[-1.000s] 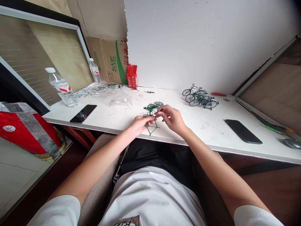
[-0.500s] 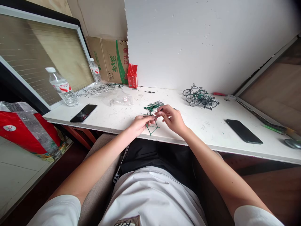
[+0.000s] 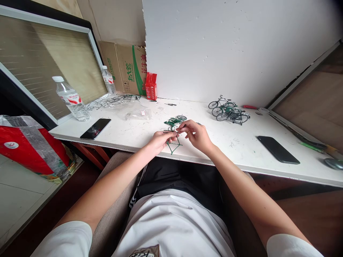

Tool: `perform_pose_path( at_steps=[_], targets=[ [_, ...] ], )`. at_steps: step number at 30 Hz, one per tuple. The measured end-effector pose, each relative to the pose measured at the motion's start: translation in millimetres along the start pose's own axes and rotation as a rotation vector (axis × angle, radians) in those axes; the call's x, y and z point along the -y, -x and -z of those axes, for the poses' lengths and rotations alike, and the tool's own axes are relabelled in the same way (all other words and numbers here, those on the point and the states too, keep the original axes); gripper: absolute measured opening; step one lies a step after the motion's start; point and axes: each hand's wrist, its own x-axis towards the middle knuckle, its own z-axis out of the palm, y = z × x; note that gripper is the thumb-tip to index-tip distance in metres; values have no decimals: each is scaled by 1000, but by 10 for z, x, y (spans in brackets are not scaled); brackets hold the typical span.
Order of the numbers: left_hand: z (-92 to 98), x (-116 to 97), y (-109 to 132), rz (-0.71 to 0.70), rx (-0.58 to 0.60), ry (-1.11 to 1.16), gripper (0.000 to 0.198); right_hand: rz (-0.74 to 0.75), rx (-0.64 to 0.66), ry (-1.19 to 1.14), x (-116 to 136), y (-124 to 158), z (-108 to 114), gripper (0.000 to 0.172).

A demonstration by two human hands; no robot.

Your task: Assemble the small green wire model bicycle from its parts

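Both hands meet at the near edge of the white table (image 3: 241, 142). Left hand (image 3: 160, 140) pinches the top of a small green bicycle frame (image 3: 173, 144), which hangs just below and between the fingertips, over the table's near edge. Right hand (image 3: 197, 135) is closed in a pinch on a thin dark part touching the frame's top; what the part is cannot be told. Just beyond the hands, farther onto the table, lies one heap of loose green parts (image 3: 174, 122). Finished model bicycles (image 3: 228, 111) stand in one cluster toward the table's far right; their count is unclear. Two black phones lie flat: one (image 3: 95, 128) on the table's left, the other (image 3: 278, 149) on its right. Two water bottles stand at the left end, one (image 3: 71, 99) nearer, one (image 3: 108, 80) farther back. One red carton (image 3: 151, 86) stands at the table's back edge.
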Motion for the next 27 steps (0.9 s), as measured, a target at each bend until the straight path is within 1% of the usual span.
perform_pose_path(
  at_steps=[6,17,22,27],
  targets=[
    [-5,27,-5,-28,-10,7,21,-11,-1,15,16,-7,8,18],
    [-74,-15,43,-37,-54,38,18,-11,-16,66,59,7,-24,29],
    [-96,-31,61,-46,-69,94,19,-18,-40,47,56,20,-38,34],
    [-104,-19,47,-81,-78,143,20,-9,-99,10,44,33,-72,35]
  ],
)
